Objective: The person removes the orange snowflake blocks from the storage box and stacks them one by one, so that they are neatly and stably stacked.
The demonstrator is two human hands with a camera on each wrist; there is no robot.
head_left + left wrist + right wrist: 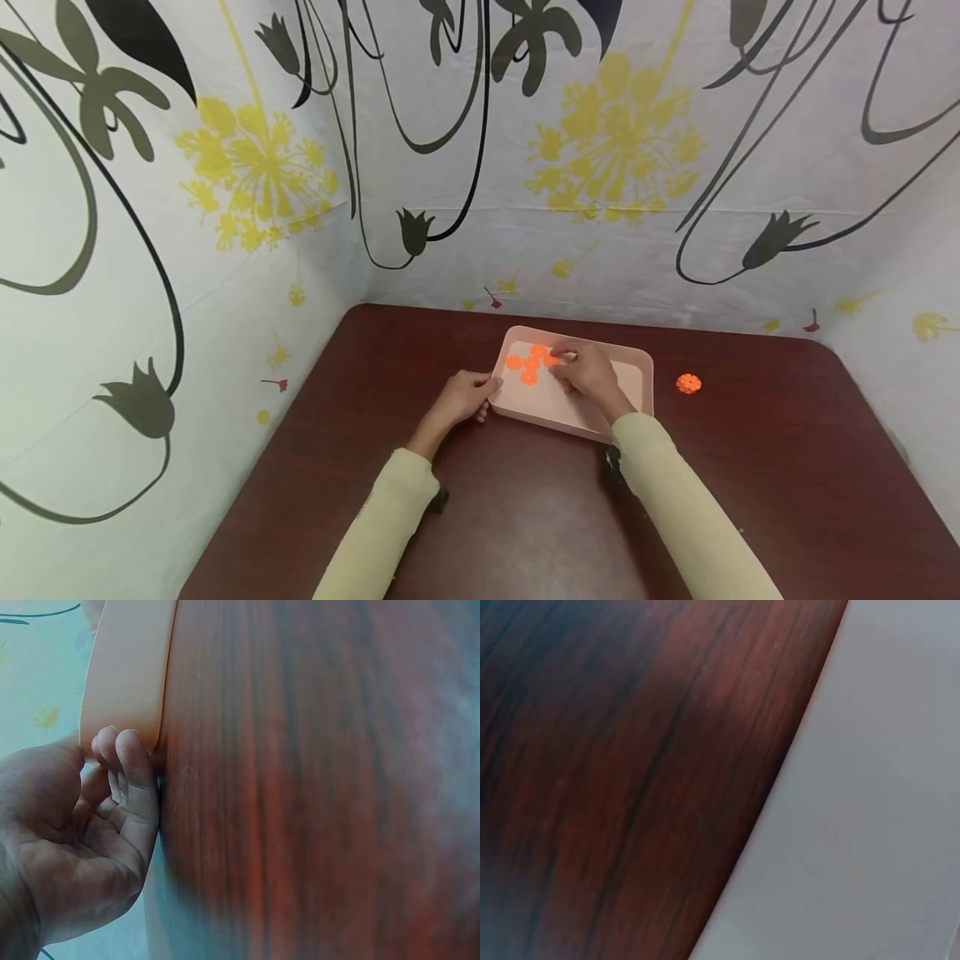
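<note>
A pale pink tray (570, 412) sits on the dark table. On its left half lie several small orange flower-shaped discs (529, 377) in a cluster. My left hand (463, 395) grips the tray's left end; in the left wrist view the left hand (82, 832) has its thumb and curled fingers at the tray's end wall (127, 667). Over the tray, my right hand (590, 372) pinches an orange disc (551, 360) at the cluster's right side. The right wrist view shows only the tray's wall (855, 787) and the table, with the right fingers out of sight.
One thicker orange flower-shaped piece (688, 383), perhaps a stack, lies on the table (525, 517) to the right of the tray. Patterned cloth (465, 183) hangs behind the table and along both sides.
</note>
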